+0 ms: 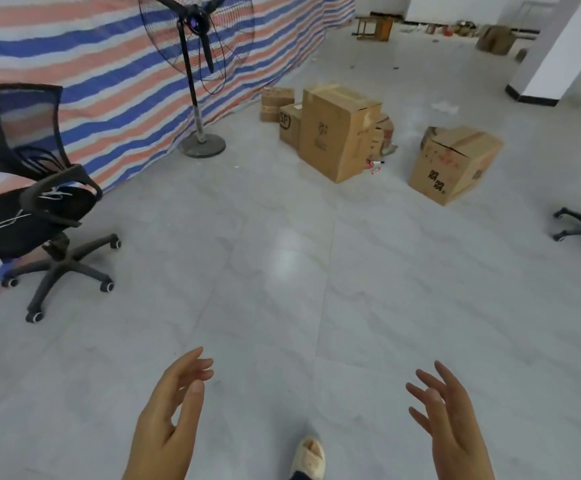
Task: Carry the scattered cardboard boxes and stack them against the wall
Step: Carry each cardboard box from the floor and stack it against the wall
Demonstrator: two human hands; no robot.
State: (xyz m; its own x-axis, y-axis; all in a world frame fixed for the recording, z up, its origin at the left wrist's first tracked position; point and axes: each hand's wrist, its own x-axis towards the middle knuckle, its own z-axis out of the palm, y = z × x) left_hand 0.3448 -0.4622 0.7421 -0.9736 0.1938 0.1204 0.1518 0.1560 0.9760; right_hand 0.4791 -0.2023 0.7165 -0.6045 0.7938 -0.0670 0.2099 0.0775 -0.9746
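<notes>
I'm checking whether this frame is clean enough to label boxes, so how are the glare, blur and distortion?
Head view: a soft glare patch sits on the floor tiles; wide-angle distortion tilts the fan and the striped tarp; the far corner past the white pillar is washed out and hazy; print on the lone box is too soft to read; both empty hands, left hand and right hand, are slightly soft.

There are five boxes [339, 133] close by. There is one fan [197, 26]. There are two chairs [36, 202] and two hands [168, 417].
</notes>
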